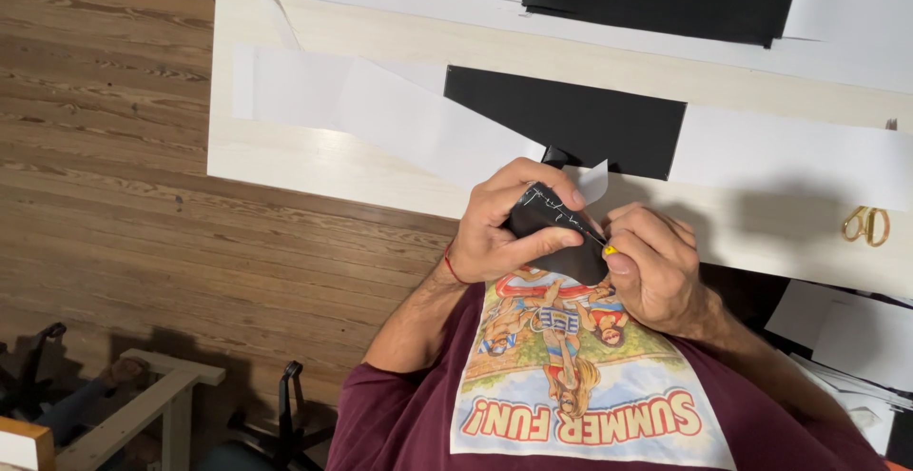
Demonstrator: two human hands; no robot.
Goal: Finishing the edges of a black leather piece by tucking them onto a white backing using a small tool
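Both hands (pixel 504 224) (pixel 656 266) pinch black fabric (pixel 547 219) w/ needle (pixel 592 234).

The floor (pixel 105 147) is made of brown wood boards with dark lines. A pale wood table (pixel 314 162) stands on it, with its left edge and near edge in view. By the bottom left corner is a light wood frame (pixel 143 404) and dark chair legs (pixel 285 414).

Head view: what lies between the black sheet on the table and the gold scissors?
A white paper sheet covers the table between black sheet and gold scissors.
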